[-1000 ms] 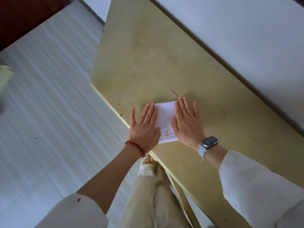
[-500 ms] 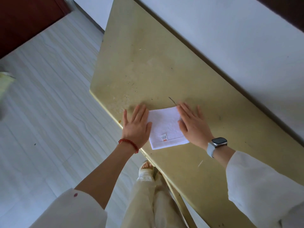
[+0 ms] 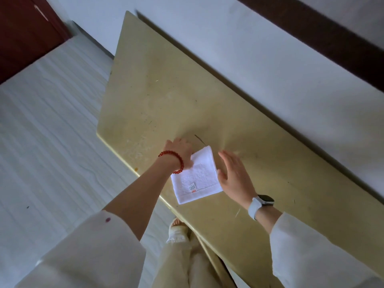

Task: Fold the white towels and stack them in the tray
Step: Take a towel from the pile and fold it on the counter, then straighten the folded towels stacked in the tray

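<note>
My left hand [image 3: 180, 151] holds the far left corner of the folded white towel [image 3: 196, 177], my open right hand [image 3: 234, 175] just beside it.

soft, dim daylight, no glare; your left hand [image 3: 180, 151] is motion-blurred, faint shadows beside it, wide-angle bending toward the edges.

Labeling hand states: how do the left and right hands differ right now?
Left hand lies on the folded white towel's far-left corner, fingers turned down; right hand is at the towel's right edge, fingers straight; contact unclear. Left wrist wears a red bead bracelet; right wrist a white-strapped watch. Both sit over the yellow table.
</note>
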Available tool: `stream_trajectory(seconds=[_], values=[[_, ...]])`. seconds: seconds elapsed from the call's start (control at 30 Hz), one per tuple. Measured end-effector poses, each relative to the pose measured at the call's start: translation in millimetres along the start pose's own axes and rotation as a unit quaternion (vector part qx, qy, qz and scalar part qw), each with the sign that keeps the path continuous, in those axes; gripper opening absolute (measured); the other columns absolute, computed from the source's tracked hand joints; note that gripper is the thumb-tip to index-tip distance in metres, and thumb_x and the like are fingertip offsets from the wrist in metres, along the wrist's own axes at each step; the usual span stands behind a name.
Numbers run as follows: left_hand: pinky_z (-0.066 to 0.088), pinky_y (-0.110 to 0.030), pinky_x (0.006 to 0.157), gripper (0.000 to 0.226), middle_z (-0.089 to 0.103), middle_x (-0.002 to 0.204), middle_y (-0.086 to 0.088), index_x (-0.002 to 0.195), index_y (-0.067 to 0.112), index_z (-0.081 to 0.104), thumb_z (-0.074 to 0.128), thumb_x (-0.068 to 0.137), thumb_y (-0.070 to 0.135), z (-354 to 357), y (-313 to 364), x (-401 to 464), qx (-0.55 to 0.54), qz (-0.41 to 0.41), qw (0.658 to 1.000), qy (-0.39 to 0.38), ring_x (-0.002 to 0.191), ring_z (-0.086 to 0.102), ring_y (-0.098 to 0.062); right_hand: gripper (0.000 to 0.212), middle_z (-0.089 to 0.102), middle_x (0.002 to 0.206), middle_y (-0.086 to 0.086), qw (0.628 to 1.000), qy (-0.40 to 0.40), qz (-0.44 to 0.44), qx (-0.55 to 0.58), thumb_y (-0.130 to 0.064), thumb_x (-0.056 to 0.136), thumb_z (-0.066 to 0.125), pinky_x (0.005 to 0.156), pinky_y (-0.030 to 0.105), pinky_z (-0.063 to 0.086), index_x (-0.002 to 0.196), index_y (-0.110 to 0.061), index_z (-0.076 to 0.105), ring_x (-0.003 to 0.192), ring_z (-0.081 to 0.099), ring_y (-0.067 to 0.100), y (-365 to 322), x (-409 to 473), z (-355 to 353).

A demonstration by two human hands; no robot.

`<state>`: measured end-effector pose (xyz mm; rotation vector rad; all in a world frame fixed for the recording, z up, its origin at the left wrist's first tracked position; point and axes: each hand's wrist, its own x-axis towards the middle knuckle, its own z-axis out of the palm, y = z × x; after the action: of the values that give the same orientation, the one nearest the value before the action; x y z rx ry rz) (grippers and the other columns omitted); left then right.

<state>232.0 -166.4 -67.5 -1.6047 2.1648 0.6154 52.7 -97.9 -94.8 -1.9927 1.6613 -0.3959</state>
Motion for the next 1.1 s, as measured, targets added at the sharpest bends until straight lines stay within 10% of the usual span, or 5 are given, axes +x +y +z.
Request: stream_trajectory(seconds=[0.23, 0.5, 0.77, 0.97, 1.1], values=[[0.034, -0.019, 0.055, 0.025, 0.047, 0.06, 0.008, 0.069, 0.023, 0.044, 0.059, 0.078, 0.005, -36, -7, -44, -0.428, 0.061, 0.897, 0.088, 0.057, 0.042, -0.01, 0.071, 0.051, 0.126, -0.005, 0.942, -0.077, 0.091, 0.313, -0.045, 0.07, 0.058, 0.099, 0.023, 0.036, 0.132, -0.017, 0.04, 0.117, 0.047, 0.008, -29, 1, -25], [0.053, -0.023, 0.056, 0.015, 0.069, 0.08, -0.002, 0.096, 0.011, 0.06, 0.057, 0.082, 0.006, -50, -44, -107, -0.836, -0.068, 0.516, 0.174, 0.075, 0.064, -0.019, 0.031, 0.067, 0.101, -0.001, 0.62, -0.223, 0.241, 0.713, -0.034, 0.076, 0.057, 0.096, 0.042, 0.042, 0.103, -0.02, 0.062, 0.101, 0.059, 0.019, -115, 44, -48], [0.046, -0.035, 0.083, 0.045, 0.062, 0.107, -0.008, 0.115, 0.01, 0.058, 0.045, 0.086, 0.042, -18, -109, -201, -0.914, -0.112, 0.346, 0.181, 0.096, 0.059, -0.023, 0.013, 0.047, 0.072, 0.001, 0.901, -0.213, -0.027, 0.377, -0.004, 0.086, 0.052, 0.061, 0.023, 0.043, 0.077, -0.012, 0.049, 0.065, 0.046, 0.009, -205, 50, -40], [0.055, -0.025, 0.068, 0.052, 0.07, 0.095, -0.005, 0.099, 0.01, 0.068, 0.039, 0.081, 0.05, -33, -149, -279, -0.875, -0.048, 0.464, 0.127, 0.087, 0.068, -0.016, 0.009, 0.047, 0.069, -0.001, 0.91, -0.309, -0.168, 0.222, -0.012, 0.083, 0.061, 0.055, 0.017, 0.033, 0.079, -0.006, 0.055, 0.063, 0.042, 0.008, -295, 52, -48], [0.05, -0.027, 0.063, 0.038, 0.067, 0.084, -0.007, 0.091, 0.004, 0.065, 0.067, 0.072, 0.038, -22, -182, -329, -0.773, -0.144, 0.549, 0.282, 0.079, 0.061, -0.022, 0.015, 0.057, 0.083, 0.005, 0.928, -0.274, -0.119, 0.223, -0.012, 0.082, 0.064, 0.067, 0.03, 0.04, 0.093, -0.003, 0.059, 0.075, 0.052, 0.015, -363, 29, -16]])
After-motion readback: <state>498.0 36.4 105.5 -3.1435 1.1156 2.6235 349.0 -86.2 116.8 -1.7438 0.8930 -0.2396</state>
